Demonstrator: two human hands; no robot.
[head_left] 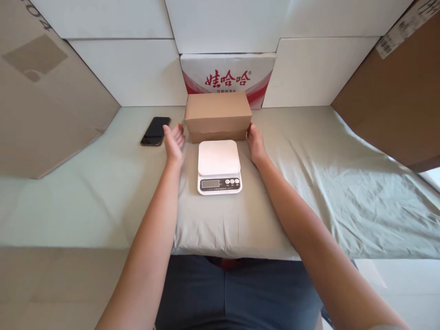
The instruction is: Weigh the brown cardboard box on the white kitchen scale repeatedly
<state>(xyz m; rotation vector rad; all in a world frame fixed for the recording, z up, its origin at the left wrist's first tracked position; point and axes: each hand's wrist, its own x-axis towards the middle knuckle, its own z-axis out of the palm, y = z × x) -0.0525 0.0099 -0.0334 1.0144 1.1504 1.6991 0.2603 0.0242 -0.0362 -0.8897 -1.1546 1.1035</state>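
Your left hand [174, 143] hovers with an open grip just beside the left end of the brown cardboard box [217, 116], not quite touching it, while your right hand [256, 143] lies flat against the box's right end, its grip open too. The box sits on the cloth-covered surface [103, 183] directly behind the white kitchen scale [219, 166], with a black phone [156, 131] lying to its left.

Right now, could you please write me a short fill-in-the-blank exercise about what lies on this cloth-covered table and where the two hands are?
1. The closed cardboard box sits directly behind the white kitchen ____.
2. The left hand is open beside the box; the right hand rests against the box's ____ side.
3. Left of the left hand lies a black ____.
4. The scale's platform carries ____.

Missing words: scale; right; phone; nothing
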